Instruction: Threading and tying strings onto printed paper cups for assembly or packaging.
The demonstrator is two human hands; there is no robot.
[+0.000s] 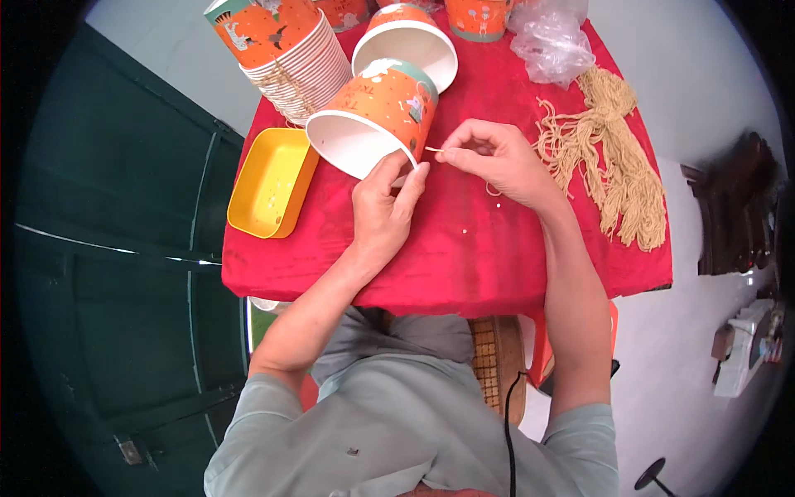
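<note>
An orange printed paper bucket (pixel 397 99) lies tilted on the red cloth, its white open mouth toward me. My left hand (pixel 386 203) pinches the bucket's rim, fingers inside the mouth and thumb outside. Just right of the rim, my right hand (pixel 497 161) is closed in a pinch on a thin pale string (pixel 432 150) that runs to the bucket's side. A loop of string hangs below the right hand. To the right of that hand lies a large bundle of tan strings (pixel 613 157), tied near its top.
A yellow plastic tray (pixel 300 178) stands left of the bucket. Behind it leans a stack of nested buckets (pixel 310 70) with strings hanging from it. Another bucket (pixel 414 45) lies just beyond, and crumpled clear plastic bags (pixel 553 50) sit at the far right. The red-covered table's (pixel 497 282) front edge is close to me.
</note>
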